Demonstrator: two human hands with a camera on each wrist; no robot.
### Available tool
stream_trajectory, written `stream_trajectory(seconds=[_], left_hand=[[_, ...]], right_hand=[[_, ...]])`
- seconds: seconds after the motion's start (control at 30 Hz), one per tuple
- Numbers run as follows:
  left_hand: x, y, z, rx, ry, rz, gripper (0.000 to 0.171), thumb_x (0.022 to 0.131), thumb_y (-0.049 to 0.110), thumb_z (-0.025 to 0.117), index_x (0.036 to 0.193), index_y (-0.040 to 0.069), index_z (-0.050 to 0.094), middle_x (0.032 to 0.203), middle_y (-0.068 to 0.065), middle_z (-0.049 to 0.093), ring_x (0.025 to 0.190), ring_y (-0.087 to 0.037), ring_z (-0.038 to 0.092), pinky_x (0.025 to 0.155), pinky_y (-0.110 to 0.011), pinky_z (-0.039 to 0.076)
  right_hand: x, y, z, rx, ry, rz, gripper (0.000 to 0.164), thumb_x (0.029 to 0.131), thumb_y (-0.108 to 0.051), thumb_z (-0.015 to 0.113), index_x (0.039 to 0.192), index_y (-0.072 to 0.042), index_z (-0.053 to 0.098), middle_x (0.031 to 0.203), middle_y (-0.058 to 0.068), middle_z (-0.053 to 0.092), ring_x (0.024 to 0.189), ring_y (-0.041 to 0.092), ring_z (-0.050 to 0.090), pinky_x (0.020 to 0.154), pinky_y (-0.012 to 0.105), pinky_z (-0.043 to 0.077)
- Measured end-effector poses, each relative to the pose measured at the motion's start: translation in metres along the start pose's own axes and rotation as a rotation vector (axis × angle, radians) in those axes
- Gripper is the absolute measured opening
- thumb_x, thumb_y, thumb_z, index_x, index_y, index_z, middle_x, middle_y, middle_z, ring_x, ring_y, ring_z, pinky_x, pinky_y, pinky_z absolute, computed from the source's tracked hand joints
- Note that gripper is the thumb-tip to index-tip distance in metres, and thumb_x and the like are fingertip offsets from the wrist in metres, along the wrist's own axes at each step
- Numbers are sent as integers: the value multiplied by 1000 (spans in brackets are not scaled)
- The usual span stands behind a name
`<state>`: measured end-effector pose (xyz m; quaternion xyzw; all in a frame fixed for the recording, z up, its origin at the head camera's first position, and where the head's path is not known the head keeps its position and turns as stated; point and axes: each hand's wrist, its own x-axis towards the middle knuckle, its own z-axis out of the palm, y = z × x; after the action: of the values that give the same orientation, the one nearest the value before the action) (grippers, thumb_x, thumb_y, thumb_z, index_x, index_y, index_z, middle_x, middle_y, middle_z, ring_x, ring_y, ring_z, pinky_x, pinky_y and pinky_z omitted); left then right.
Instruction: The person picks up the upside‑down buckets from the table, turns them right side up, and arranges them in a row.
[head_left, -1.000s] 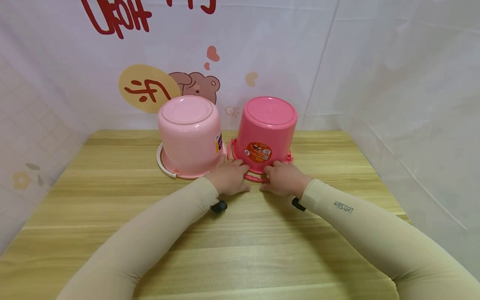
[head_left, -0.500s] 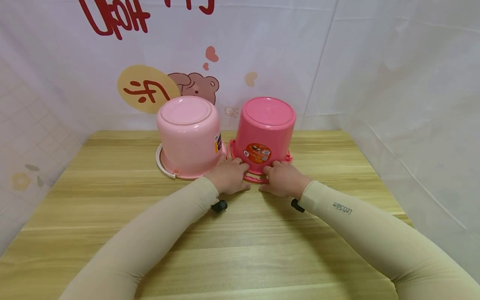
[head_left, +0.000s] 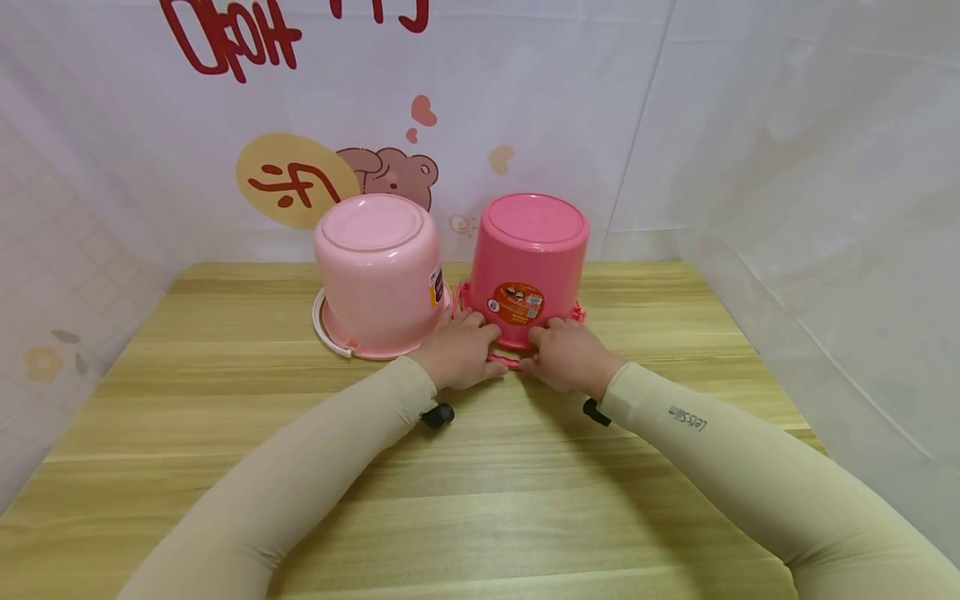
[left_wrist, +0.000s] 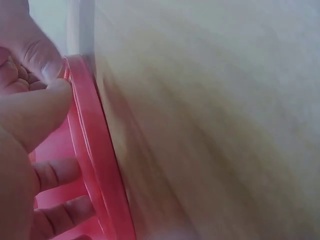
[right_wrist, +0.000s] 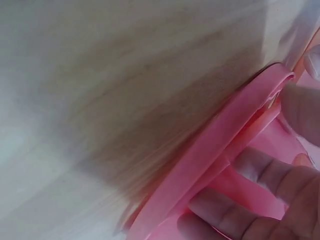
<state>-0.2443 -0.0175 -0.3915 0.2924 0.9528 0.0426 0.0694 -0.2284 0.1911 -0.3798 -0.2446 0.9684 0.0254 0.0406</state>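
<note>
A dark pink bucket (head_left: 528, 262) stands upside down on the wooden table, an orange-red label on its front. My left hand (head_left: 457, 348) and right hand (head_left: 567, 355) grip its front edge, thumbs low by the pink handle (head_left: 504, 361) and fingers against the wall. In the left wrist view, the thumb touches the pink band (left_wrist: 92, 120) along the edge while other fingertips meet the wall behind. The right wrist view shows the right fingers (right_wrist: 265, 170) on the wall just inside the rim band (right_wrist: 200, 155). The two thumbs are close together.
A wider light pink bucket (head_left: 375, 287), also upside down, stands beside it on the left, close to my left hand. Its white handle (head_left: 321, 329) lies out to the left. A printed white curtain (head_left: 570, 100) hangs behind the wooden table (head_left: 465, 500).
Both thumbs have shifted slightly up and inward, now covering more of the pink handle. The dark pink bucket tips back very slightly. The light pink bucket stays put.
</note>
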Motion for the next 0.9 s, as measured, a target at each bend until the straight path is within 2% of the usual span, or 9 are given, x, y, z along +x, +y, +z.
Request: stream_trajectory(seconds=[0.2, 0.5, 0.7, 0.9], left_hand=[[1, 0, 1, 17, 48, -1, 58, 100, 61, 61, 141, 20, 62, 133, -7, 60, 137, -26, 50, 130, -62, 18], [6, 2, 0, 3, 137, -47, 38, 102, 50, 64, 127, 21, 70, 122, -5, 63, 127, -25, 55, 127, -61, 25], [8, 2, -3, -11, 210, -64, 27, 100, 45, 70, 114, 22, 71, 106, -1, 60, 110, -22, 57, 120, -56, 36], [8, 2, -7, -2, 303, -47, 20, 100, 40, 71, 106, 22, 73, 100, -1, 60, 106, -24, 58, 110, -49, 42]], right_hand=[[-1, -1, -4, 32, 48, 12, 38, 100, -42, 71, 106, -5, 74, 95, 12, 73, 99, 31, 64, 97, 48, 55], [-1, -2, -7, 38, 117, 15, 34, 99, -39, 74, 99, -5, 73, 88, 10, 70, 91, 29, 61, 87, 47, 56], [0, -3, -10, 45, 175, 43, 31, 96, -37, 77, 89, -8, 69, 78, 7, 64, 83, 27, 59, 79, 46, 55], [0, -4, -15, 34, 243, 46, 27, 96, -33, 78, 90, -8, 72, 79, 8, 66, 80, 26, 59, 76, 45, 55]])
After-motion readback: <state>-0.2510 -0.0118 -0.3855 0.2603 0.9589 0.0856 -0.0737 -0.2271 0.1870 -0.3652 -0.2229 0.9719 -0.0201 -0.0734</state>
